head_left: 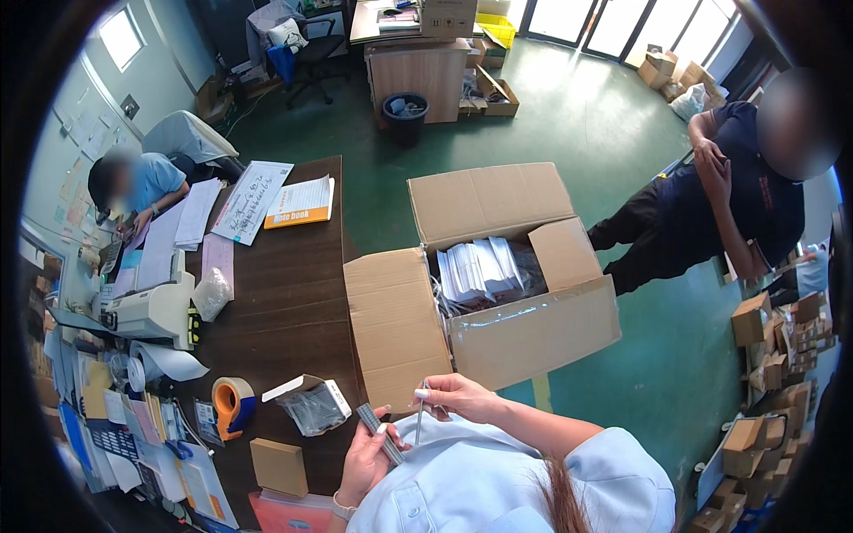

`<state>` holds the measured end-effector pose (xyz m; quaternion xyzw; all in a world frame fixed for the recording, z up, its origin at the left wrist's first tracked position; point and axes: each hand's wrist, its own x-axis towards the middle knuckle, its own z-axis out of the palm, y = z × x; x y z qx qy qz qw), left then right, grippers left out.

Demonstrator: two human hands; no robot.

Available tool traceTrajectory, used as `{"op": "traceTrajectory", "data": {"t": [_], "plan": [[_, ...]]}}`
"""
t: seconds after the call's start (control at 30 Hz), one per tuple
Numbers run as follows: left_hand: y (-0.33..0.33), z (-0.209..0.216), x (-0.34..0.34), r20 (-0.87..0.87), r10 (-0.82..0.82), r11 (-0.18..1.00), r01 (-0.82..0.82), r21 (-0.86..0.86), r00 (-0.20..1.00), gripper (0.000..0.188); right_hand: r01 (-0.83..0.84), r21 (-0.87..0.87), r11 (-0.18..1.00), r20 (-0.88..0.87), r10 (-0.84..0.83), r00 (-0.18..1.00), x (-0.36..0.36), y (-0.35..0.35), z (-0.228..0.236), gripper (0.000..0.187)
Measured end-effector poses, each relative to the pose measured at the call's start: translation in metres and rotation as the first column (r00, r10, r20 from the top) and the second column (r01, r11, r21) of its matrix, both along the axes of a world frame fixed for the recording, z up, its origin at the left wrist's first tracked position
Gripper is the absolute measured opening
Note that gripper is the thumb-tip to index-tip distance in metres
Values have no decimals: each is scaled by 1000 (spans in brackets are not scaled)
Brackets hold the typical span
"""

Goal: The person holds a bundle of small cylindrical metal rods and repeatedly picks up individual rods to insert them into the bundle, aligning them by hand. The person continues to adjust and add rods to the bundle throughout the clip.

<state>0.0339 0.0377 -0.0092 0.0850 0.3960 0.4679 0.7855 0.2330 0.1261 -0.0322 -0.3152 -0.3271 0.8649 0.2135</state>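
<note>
My left hand (362,460) is closed round a narrow grey bar with a ridged face (379,433), held slanting close to my chest. Just right of it, my right hand (464,398) pinches a thin, straight metal rod (419,425) that points downward. The rod's exact kind is too small to make out. To the left of my hands, on the dark table (293,284), lies an opened small white box (330,398) with a clear plastic bag of dark contents (311,412). A closed small brown box (278,466) lies nearer me.
A large open carton (533,329) with white paper packets (480,269) stands beyond my hands. A tape dispenser (233,407), a printer (153,309) and papers crowd the table's left. One person (151,186) sits at far left; another (729,186) stands at right.
</note>
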Motion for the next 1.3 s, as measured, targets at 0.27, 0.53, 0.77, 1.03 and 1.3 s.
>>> {"op": "traceTrajectory", "data": {"t": [0.27, 0.53, 0.77, 1.03, 1.3], "plan": [[3, 0, 4, -45, -3, 1000, 4, 17, 999, 36, 6, -22, 1000, 29, -5, 1000, 3, 2, 6, 23], [24, 10, -2, -35, 19, 994, -16, 106, 999, 40, 80, 52, 995, 118, -86, 989, -4, 11, 21, 18], [22, 29, -6, -5, 21, 991, -20, 130, 1000, 39, 24, 130, 991, 70, -33, 997, -28, 17, 35, 23], [15, 22, -15, 41, 37, 993, -42, 109, 998, 39, -184, 281, 942, 251, 113, 961, -46, 24, 37, 29], [16, 20, -15, 25, 33, 993, -36, 111, 999, 39, -151, 224, 963, 229, 98, 968, -40, 22, 33, 31]]}}
